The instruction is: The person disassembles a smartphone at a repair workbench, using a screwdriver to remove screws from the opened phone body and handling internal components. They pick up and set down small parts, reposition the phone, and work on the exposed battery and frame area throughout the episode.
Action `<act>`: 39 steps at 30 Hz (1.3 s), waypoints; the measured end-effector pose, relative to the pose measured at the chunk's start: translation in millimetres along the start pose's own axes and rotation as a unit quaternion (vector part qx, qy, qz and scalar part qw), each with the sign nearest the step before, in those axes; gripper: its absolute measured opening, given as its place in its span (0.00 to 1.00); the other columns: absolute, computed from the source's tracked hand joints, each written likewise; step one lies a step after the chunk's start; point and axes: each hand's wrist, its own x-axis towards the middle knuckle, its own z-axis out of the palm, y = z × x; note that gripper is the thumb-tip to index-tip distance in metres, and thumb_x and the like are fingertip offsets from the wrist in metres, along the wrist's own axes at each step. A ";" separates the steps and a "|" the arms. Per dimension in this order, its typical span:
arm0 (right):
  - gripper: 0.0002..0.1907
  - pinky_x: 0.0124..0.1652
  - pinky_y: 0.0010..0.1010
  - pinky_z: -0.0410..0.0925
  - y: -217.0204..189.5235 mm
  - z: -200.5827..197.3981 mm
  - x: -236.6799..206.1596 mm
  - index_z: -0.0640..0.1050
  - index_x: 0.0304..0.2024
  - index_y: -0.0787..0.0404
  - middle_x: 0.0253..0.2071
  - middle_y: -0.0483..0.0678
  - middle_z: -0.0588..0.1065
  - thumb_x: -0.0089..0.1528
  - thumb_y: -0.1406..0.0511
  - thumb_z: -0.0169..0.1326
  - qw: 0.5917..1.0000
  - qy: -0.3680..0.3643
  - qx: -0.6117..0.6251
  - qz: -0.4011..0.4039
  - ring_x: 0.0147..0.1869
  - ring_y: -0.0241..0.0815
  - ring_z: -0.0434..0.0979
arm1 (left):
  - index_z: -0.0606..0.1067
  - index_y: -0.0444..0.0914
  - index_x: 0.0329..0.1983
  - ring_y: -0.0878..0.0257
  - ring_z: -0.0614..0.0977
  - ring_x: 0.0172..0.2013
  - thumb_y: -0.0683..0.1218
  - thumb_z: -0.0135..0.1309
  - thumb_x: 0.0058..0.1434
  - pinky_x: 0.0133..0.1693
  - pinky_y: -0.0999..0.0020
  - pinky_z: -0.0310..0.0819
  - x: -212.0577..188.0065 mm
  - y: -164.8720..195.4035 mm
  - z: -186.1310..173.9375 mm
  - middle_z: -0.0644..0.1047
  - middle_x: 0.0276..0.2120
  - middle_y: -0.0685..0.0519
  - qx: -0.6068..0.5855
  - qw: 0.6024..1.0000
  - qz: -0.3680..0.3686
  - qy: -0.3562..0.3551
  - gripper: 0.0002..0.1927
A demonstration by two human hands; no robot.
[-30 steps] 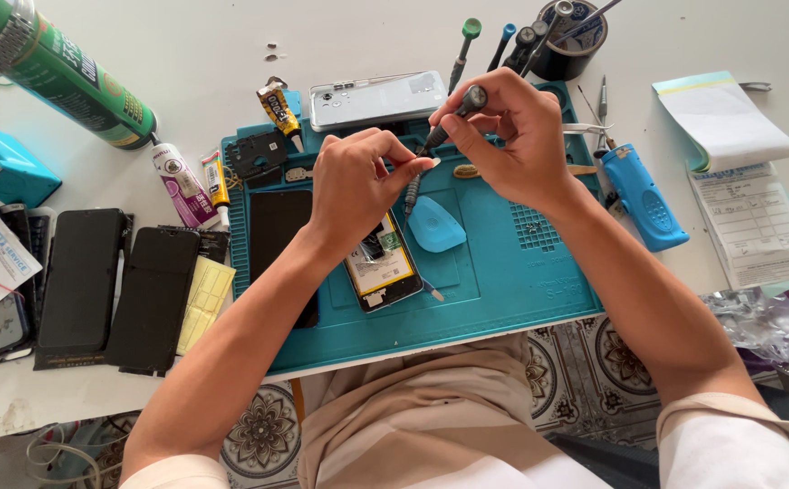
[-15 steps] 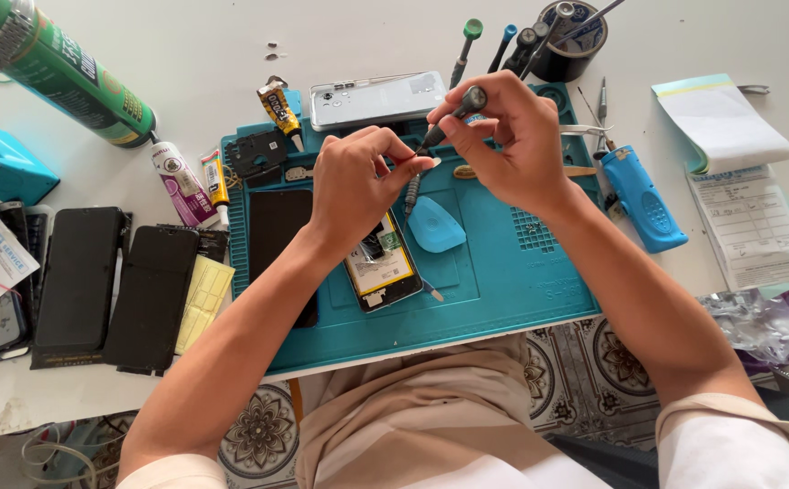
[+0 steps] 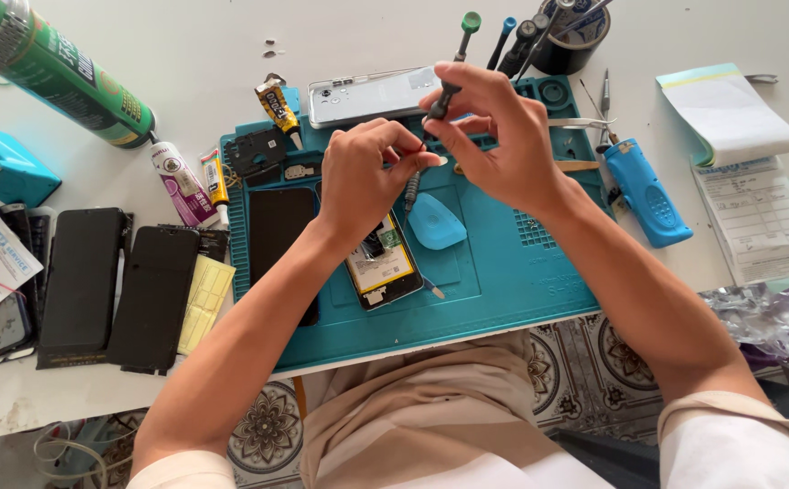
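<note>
Screwdriver (image 3: 437,109) in right hand (image 3: 494,136)

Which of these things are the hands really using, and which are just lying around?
In use:
- small screwdriver, held in the right hand
- left hand, fingertips meeting the right hand at the driver's tip
- opened phone beneath the hands
- teal work mat

Lying about:
- blue triangular pick
- green spray can
- glue tubes
- black screens
- notepad
</note>
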 end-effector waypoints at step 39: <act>0.26 0.45 0.30 0.81 32.3 10.6 -3.3 0.67 0.67 0.58 0.51 0.50 0.80 0.70 0.73 0.62 0.997 -0.016 -0.053 0.045 0.54 0.42 0.85 | 0.84 0.44 0.49 0.47 0.66 0.58 0.50 0.64 0.61 0.52 0.52 0.62 -8.0 -18.3 21.4 0.67 0.63 0.48 0.143 0.988 -0.021 -0.051 0.14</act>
